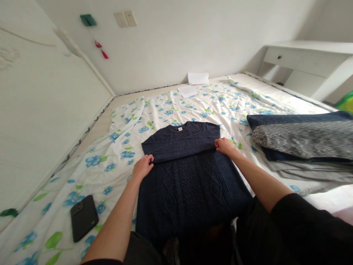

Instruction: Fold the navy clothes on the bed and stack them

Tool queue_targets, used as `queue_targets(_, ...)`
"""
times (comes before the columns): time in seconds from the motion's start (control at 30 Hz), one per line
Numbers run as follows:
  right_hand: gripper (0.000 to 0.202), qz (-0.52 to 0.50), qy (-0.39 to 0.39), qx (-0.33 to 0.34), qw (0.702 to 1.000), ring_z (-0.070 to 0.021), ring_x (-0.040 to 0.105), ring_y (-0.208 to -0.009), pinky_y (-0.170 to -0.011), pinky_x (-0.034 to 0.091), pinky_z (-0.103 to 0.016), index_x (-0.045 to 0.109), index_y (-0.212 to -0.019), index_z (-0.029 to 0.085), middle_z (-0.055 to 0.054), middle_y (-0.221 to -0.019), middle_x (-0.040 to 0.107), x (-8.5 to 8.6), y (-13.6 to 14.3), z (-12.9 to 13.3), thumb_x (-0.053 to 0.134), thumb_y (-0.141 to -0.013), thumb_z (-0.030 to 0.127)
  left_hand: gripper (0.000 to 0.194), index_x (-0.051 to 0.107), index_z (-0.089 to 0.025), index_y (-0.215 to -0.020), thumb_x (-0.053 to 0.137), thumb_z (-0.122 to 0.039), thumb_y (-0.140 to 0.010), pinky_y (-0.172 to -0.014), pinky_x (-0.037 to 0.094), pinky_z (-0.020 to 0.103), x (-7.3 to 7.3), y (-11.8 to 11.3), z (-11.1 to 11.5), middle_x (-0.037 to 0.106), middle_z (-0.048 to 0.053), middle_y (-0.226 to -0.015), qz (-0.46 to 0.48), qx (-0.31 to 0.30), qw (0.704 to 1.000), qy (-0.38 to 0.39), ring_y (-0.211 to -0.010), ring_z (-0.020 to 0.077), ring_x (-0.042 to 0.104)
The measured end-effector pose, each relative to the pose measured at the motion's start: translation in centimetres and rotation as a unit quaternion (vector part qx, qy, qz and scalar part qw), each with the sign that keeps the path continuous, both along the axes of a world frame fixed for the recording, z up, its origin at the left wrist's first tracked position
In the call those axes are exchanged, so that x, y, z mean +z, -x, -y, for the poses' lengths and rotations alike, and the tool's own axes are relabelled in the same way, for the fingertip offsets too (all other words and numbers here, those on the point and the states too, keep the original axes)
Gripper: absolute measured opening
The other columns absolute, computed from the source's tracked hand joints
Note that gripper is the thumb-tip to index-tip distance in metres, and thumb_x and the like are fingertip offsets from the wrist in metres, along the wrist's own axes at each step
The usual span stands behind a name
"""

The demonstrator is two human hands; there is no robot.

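A dark navy cable-knit sweater lies flat on a white sheet with blue flowers, its collar and small white label at the far end. Its sleeves are laid across the chest. My left hand pinches the sleeve layer at the sweater's left edge. On the right edge, the fingers of my right hand are closed on the sleeve fabric. The lower hem is partly in shadow near my legs.
A black phone lies to the left. Folded grey and navy clothes are stacked at the right. Papers rest near the back wall. A white desk stands at the back right.
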State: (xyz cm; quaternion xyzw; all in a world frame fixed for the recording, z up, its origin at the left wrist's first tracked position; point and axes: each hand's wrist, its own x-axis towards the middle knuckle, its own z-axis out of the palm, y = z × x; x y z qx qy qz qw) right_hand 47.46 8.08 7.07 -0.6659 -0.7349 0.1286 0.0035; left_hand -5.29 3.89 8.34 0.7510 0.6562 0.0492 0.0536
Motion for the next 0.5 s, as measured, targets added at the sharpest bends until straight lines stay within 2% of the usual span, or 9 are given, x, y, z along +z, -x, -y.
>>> queue_targets(0.07, 0.02, 0.001, 0.002, -0.013, 1.0, -0.0279, 0.072, -0.114, -0.093, 0.054, -0.032, 0.083, -0.108, 0.025, -0.01, -0.115, 0.08, 0.1, 0.0, 0.0, 0.073, -0.093, 0.015, 0.014, 0.066, -0.027, -0.094, 0.066, -0.02, -0.082, -0.084, 0.051, 0.034, -0.4, 0.1, -0.1, 0.068, 0.004, -0.098, 0.003, -0.007, 1.0, 0.016, -0.097, 0.0264, 0.067)
queue_targets(0.17, 0.028, 0.008, 0.0, 0.017, 1.0, -0.0304, 0.067, -0.124, -0.099, 0.053, -0.036, 0.08, -0.118, 0.025, -0.012, -0.127, 0.077, -0.2, 0.0, 0.0, 0.077, -0.092, 0.017, 0.023, 0.069, -0.027, -0.101, 0.07, -0.022, -0.079, -0.09, 0.052, 0.036, -0.9, 0.2, -0.3, 0.069, 0.005, -0.102, 0.006, -0.021, 0.999, 0.035, -0.102, 0.0276, 0.068)
queue_targets(0.23, 0.035, 0.02, 0.001, 0.035, 0.999, -0.0331, 0.064, -0.13, -0.104, 0.052, -0.04, 0.077, -0.125, 0.024, -0.014, -0.135, 0.074, -0.6, 0.4, 0.1, 0.08, -0.091, 0.018, 0.027, 0.069, -0.027, -0.105, 0.072, -0.024, -0.079, -0.088, 0.052, 0.035, -0.9, 0.0, -0.3, 0.069, 0.005, -0.106, -0.007, -0.019, 0.999, 0.045, -0.104, 0.0283, 0.068)
queue_targets(0.3, 0.034, 0.029, -0.004, 0.042, 0.999, -0.0344, 0.062, -0.132, -0.107, 0.051, -0.042, 0.076, -0.126, 0.022, -0.015, -0.136, 0.073, -1.0, 1.0, 0.3, 0.078, -0.093, 0.018, 0.023, 0.068, -0.028, -0.105, 0.071, -0.024, -0.082, -0.084, 0.051, 0.034, -0.8, -0.4, -0.2, 0.069, 0.005, -0.106, -0.027, -0.012, 0.998, 0.049, -0.102, 0.0279, 0.068)
queue_targets(0.5, 0.025, 0.01, -0.058, 0.008, 0.998, -0.0334, 0.066, -0.126, -0.108, 0.05, -0.043, 0.077, -0.121, 0.023, -0.014, -0.126, 0.079, -0.8, 1.5, 0.0, 0.072, -0.097, 0.019, 0.023, 0.065, -0.028, -0.109, 0.063, -0.018, -0.089, -0.079, 0.048, 0.034, 0.1, -0.9, -0.1, 0.069, 0.007, -0.113, -0.051, 0.033, 0.998, -0.027, -0.095, 0.0274, 0.069)
